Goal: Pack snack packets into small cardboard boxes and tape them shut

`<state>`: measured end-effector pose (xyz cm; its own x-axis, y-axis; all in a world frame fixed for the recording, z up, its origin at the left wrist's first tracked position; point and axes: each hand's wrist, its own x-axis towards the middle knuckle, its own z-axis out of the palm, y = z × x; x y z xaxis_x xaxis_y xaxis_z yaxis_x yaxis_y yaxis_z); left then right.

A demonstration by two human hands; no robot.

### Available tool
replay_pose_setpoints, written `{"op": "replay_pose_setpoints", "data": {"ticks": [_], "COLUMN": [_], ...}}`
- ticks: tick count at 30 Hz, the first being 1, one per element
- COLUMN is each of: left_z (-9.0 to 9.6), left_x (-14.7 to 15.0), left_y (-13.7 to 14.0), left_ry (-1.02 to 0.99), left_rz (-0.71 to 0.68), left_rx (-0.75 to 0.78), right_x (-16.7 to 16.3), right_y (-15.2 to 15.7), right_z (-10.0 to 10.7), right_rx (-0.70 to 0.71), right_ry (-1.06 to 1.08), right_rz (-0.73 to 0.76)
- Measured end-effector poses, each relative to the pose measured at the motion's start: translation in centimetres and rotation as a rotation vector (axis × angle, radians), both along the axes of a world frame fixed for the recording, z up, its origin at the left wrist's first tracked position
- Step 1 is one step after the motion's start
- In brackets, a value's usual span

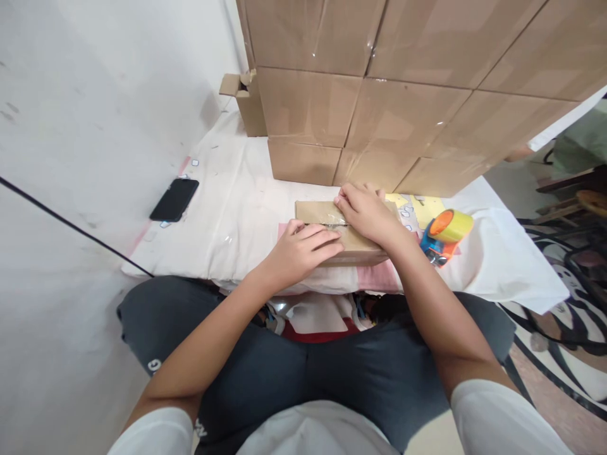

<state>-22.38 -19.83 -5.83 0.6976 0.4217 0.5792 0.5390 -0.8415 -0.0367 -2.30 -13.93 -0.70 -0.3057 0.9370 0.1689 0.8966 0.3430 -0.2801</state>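
No text, label or number can be read on anything here.

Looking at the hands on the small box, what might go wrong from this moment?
1. Both the left hand and the right hand press the tape on the small box; the tape may wrinkle or stick to the fingers.
2. The box lies near the front edge of the white cloth, so it might slide off.
3. The tape dispenser lies beside the right forearm, which may knock it.
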Motion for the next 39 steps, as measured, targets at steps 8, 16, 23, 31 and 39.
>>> {"op": "replay_pose_setpoints", "data": {"ticks": [8,16,23,31,39], "left_z": [0.1,-0.1,-0.2,-0.4,-3.3], "left_x": [0.2,0.3,-0.4,-1.8,-2.8], "left_y": [-0.1,-0.3,-0.2,0.7,3.9], "left_ry": [-0.002,0.01,-0.003,-0.095,-0.553], "left_rz": [0.005,0.004,-0.016,-0.012,0.278], "left_rx": [0.008,0.044,-0.016,-0.049,-0.206], "right_x": [-0.1,0.4,0.4,6.7,13.4], "right_y": [0.1,-0.3,-0.5,-1.0,-7.5], "right_z": [0.4,0.5,1.0,2.1,-2.4], "right_rx": [-0.079,0.124,-0.104,-0.356,-0.566], "right_ry": [0.092,-0.037,-0.062,-0.078,0.393], "right_rz": [-0.156,0.194,0.052,-0.162,0.039]}}
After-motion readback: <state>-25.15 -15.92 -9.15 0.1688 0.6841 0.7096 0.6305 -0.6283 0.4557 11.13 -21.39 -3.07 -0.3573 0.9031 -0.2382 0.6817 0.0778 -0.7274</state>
